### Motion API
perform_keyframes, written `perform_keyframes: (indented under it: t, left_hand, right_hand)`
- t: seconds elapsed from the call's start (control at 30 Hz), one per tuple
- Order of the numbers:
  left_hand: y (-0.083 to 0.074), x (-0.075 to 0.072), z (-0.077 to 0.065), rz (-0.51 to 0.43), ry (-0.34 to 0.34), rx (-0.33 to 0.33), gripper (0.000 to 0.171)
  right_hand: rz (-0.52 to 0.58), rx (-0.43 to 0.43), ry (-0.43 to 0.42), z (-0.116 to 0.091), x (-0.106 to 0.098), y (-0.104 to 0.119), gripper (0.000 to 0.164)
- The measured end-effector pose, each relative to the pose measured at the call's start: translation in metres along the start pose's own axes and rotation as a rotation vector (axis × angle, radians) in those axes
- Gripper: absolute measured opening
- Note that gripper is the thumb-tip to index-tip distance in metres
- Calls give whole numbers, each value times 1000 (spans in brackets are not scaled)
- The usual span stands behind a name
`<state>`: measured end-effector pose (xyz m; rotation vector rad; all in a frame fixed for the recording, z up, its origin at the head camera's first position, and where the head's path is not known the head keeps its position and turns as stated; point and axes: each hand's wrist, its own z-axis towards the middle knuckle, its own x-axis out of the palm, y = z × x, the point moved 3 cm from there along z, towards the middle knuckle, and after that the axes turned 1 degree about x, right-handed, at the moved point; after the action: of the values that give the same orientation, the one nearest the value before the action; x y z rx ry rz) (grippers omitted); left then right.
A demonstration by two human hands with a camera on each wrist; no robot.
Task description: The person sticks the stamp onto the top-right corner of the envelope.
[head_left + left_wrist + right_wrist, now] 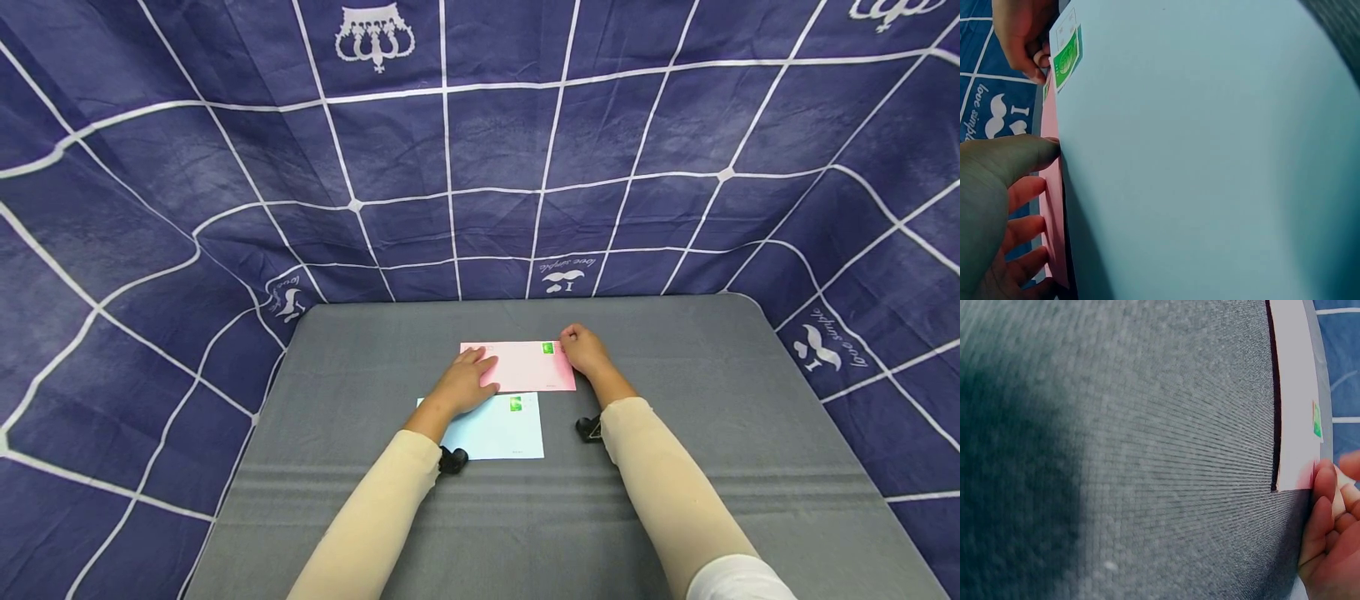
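Note:
A pink envelope (522, 368) with a green stamp (547, 348) at its upper right lies flat on the grey table. My left hand (463, 385) rests on its left part with the fingers spread. Below, partly under that hand and wrist, lies a light blue envelope (495, 429) bearing another green stamp (516, 404). Over the pink envelope's upper right corner is my right hand (585, 350), its fingers curled and hiding the corner. A small pale piece (1337, 503) shows between those fingers in the right wrist view; what it is cannot be made out.
The grey table (712, 367) runs up to a dark blue curtain (495, 150) with white grid lines, which hangs at the back and both sides. Dark wrist-worn cameras sit on both wrists, close above the table.

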<state>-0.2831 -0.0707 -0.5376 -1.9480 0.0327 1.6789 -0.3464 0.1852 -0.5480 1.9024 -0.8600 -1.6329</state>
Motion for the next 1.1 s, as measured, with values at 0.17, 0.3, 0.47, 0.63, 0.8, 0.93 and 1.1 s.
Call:
perform_keyframes:
  t: [0.17, 0.3, 0.47, 0.63, 0.8, 0.93, 1.1]
  left_hand:
    - [0, 1, 1, -23, -20, -14, 61]
    - [-1, 1, 2, -36, -20, -45, 62]
    - [-4, -2, 2, -43, -33, -82, 62]
    - [-4, 0, 1, -50, -47, -143, 59]
    - [-4, 1, 0, -42, -81, -136, 52]
    - [-4, 0, -2, -45, -127, -111, 45]
    - [-5, -6, -5, -94, -243, -74, 38]
  right_hand:
    - [60, 18, 4, -2, -1, 1, 34]
    - [119, 35, -6, -6, -1, 0, 33]
    - [239, 27, -27, -7, 1, -2, 29]
    - [339, 34, -26, -7, 3, -4, 26]
    - [444, 49, -34, -7, 4, -8, 24]
    - [463, 55, -32, -11, 2, -9, 25]
    - [488, 37, -26, -13, -1, -9, 26]
